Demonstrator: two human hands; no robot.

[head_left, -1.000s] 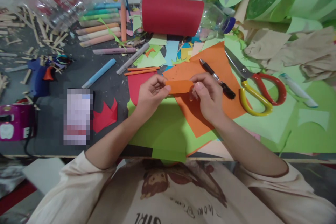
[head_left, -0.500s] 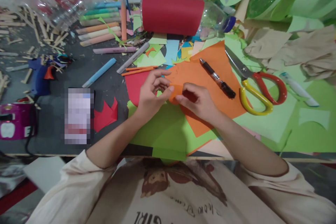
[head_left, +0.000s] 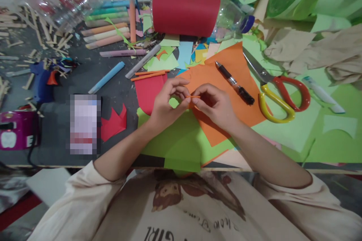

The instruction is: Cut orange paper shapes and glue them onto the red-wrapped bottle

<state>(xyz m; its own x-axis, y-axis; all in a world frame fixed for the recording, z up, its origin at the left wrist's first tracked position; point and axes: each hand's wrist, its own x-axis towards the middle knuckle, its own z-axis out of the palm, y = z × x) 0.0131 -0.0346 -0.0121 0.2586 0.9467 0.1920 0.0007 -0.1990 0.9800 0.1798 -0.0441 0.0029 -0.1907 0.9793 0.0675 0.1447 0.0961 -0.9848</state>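
Between my two hands is a small piece of orange paper [head_left: 194, 96], seen edge-on as a thin strip. My left hand [head_left: 169, 102] pinches its left end between thumb and fingertips. At the other end, the thumb and forefinger of my right hand [head_left: 215, 101] close on it. Beneath lie a large orange sheet [head_left: 210, 130] and green paper [head_left: 172, 141]. A black pen [head_left: 233, 82] rests on the orange sheet, right of my hands. Red paper [head_left: 147, 92] with thin orange rolled strips [head_left: 149, 75] on it lies by my left hand.
Scissors [head_left: 266, 79] with red and yellow handles lie to the right. Behind stands a bottle lying sideways, wrapped in red paper [head_left: 185, 13]. Several markers [head_left: 106, 77], a phone [head_left: 84, 124], a cut red paper piece [head_left: 114, 123] and a blue glue gun [head_left: 43, 83] occupy the left.
The orange piece has turned from showing its face to showing a thin edge. My hands have drawn closer together, with the fingertips now almost meeting.
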